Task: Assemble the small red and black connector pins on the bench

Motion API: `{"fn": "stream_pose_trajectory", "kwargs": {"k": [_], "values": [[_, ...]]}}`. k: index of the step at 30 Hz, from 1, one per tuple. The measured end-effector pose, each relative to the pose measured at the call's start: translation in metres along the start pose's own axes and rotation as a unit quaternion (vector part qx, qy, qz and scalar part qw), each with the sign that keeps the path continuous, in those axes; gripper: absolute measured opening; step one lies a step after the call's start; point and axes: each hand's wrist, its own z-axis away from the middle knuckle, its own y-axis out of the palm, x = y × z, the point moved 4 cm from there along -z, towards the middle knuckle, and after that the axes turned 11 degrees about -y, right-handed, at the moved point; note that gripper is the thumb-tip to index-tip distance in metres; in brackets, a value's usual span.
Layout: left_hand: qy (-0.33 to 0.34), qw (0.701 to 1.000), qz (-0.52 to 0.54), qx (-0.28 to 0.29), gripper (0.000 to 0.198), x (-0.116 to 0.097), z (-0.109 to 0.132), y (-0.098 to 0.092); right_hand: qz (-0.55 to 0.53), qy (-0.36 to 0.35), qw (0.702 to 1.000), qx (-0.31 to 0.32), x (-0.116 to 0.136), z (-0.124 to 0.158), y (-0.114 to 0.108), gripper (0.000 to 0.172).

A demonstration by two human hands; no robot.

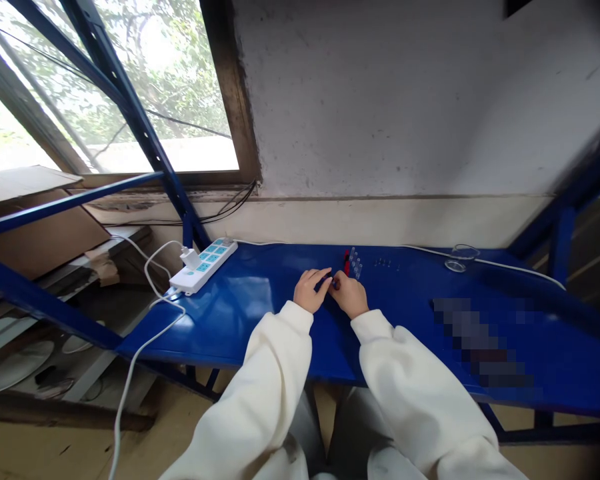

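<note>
Over the middle of the blue table, my two hands meet at the fingertips. My right hand (350, 294) is closed, its fingers curled round a small dark piece (335, 283) that is mostly hidden and too small to name. Beside it, my left hand (311, 289) has its fingers stretched out and the thumb apart from them, the tips close to that piece; whether they touch it I cannot tell. Just beyond my right hand lie red pieces (347, 264) and several small clear tube-like pieces (355, 261).
Tiny clear bits (383, 263) lie farther right on the blue table (405, 333). A clear round dish (455, 266) sits by a white cable near the wall. At the left stands a white power strip (205, 268) with a plug. A blurred-out patch (480, 347) covers the right side.
</note>
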Motion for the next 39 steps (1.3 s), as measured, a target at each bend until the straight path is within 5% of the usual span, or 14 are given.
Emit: {"fn": "stream_pose_trajectory", "kwargs": {"k": [10, 19, 31, 36, 39], "values": [[-0.143, 0.976, 0.161, -0.024, 0.022, 0.015, -0.008, -0.003, -0.054, -0.077, 0.994, -0.064, 0.004, 0.003, -0.004, 0.017], [-0.254, 0.928, 0.269, 0.030, 0.027, 0.032, -0.010, 0.006, -0.090, -0.127, 0.978, -0.140, 0.006, 0.004, -0.007, 0.019], [-0.203, 0.956, 0.196, 0.078, 0.024, 0.034, -0.011, 0.014, -0.083, -0.114, 0.983, -0.121, 0.001, 0.004, 0.000, 0.021], [-0.164, 0.974, 0.075, 0.136, 0.021, 0.037, -0.039, -0.011, -0.101, -0.099, 0.982, -0.129, 0.003, 0.004, -0.006, 0.027], [-0.214, 0.961, -0.116, 0.129, 0.018, 0.059, -0.055, -0.036, -0.113, -0.102, 0.977, -0.147, 0.002, 0.005, -0.009, 0.030]]}}
